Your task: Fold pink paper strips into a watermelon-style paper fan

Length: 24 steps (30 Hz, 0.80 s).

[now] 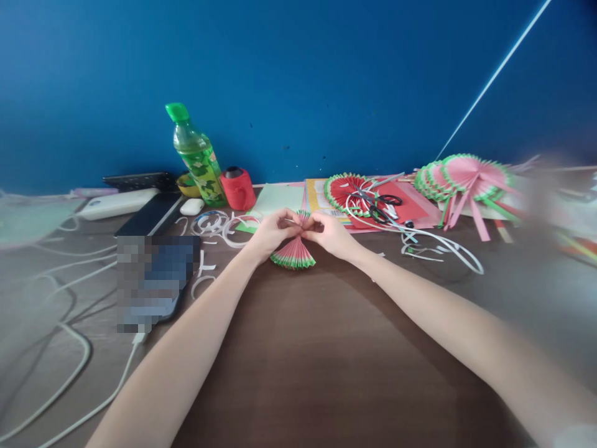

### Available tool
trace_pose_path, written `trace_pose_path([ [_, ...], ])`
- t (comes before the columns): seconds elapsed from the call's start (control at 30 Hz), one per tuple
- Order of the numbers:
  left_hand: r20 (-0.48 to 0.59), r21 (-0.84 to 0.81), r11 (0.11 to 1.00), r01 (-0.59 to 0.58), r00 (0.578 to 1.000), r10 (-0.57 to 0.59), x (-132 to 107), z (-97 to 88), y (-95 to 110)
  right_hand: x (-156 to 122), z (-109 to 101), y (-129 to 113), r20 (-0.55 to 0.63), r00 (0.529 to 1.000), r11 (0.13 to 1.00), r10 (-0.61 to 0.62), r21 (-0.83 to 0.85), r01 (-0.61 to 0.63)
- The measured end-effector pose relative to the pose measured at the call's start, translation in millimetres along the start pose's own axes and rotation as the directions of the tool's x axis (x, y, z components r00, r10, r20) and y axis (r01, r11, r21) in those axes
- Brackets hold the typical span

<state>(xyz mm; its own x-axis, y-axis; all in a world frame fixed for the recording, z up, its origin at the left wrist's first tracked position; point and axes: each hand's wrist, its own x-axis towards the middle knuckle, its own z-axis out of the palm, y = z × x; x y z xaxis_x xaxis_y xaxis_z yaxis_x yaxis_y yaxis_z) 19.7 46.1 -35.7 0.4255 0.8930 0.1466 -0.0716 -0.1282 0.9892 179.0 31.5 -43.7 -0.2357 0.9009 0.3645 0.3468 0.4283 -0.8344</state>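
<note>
Nearest, along the front edge of the tabletop, only bare brown wood between two forearms. Off toward the front left corner, a white charging cable looped about and plugged into a phone lying flat, well apart from the hands.

Further in, mid-tabletop: left hand and right hand closed fingertip to fingertip, both pinching the gathered waist of a pleated paper fan. Pink with a green rim, its lower half spread on the wood, its upper half mostly hidden behind the fingers.

Just beyond the left hand, curled white paper strips, near the knuckles. Right of the right hand, longer white loops.

Behind those, scissors lying across a round finished fan and a red sheet.

Along the far edge, against the blue wall: a white power bank, an earbud case, a green-capped bottle, a red spool. Toward the far right corner, a stack of pink fans, blurred at the margin.
</note>
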Motion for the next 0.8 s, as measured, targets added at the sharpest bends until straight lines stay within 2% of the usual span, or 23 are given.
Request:
trace_pose_path([
  [0.2, 0.051, -0.055, 0.998, -0.011, 0.999, 0.013, 0.1, -0.5, -2.0, -2.2, -0.2, -3.2, -0.031, 0.998, 0.996, -0.061, -0.061, 0.059],
  [0.47, 0.069, -0.054, 0.997, 0.059, 0.996, -0.055, -0.9, 1.2, 0.4, -3.5, -0.2, -1.8, -0.009, 0.997, 0.995, -0.072, -0.068, 0.071],
  [0.6, 0.007, 0.001, 1.000, 0.029, 1.000, -0.029, -1.9, 0.9, 2.2, -4.0, -1.4, -1.5, 0.004, 0.999, 0.999, -0.046, -0.029, 0.046],
  [0.8, -0.064, 0.214, 0.976, -0.034, 0.997, 0.049, -0.2, -2.0, -0.1, -4.7, -2.3, 0.8, 0.008, 0.999, 0.999, -0.039, -0.011, 0.040],
])
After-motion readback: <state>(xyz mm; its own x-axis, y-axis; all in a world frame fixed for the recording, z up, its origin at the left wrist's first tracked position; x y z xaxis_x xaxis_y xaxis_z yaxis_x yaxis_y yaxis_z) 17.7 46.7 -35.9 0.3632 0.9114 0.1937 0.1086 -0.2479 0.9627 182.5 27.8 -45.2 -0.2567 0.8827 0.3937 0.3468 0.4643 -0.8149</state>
